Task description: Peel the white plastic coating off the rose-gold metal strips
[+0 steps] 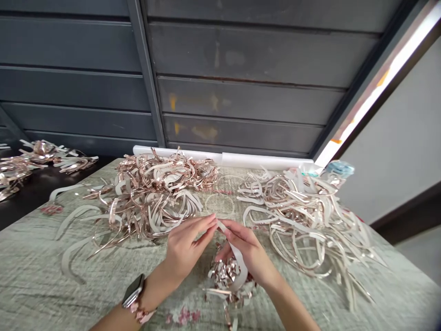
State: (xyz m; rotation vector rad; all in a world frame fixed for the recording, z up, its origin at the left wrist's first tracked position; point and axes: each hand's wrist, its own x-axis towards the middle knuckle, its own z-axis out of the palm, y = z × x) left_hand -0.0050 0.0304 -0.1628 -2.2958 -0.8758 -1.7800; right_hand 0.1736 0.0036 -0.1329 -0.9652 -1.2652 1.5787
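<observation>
My left hand (186, 243) and my right hand (246, 250) meet over the middle of the table. Between the fingertips of both is the upper end of a white, curling strip (240, 262). The thumb and forefinger of my right hand pinch it, and the rest curves down below that palm. My left fingers are pressed together at the strip's tip. Right under my hands lies a small heap of shiny rose-gold scraps (225, 276), partly hidden by my right hand.
A large pile of rose-gold and white strips (155, 188) lies to the left, another pile of longer strips (303, 216) to the right. White rolls (262, 161) run along the table's back edge by the dark panelled wall. More strips (44, 158) rest on a dark surface far left.
</observation>
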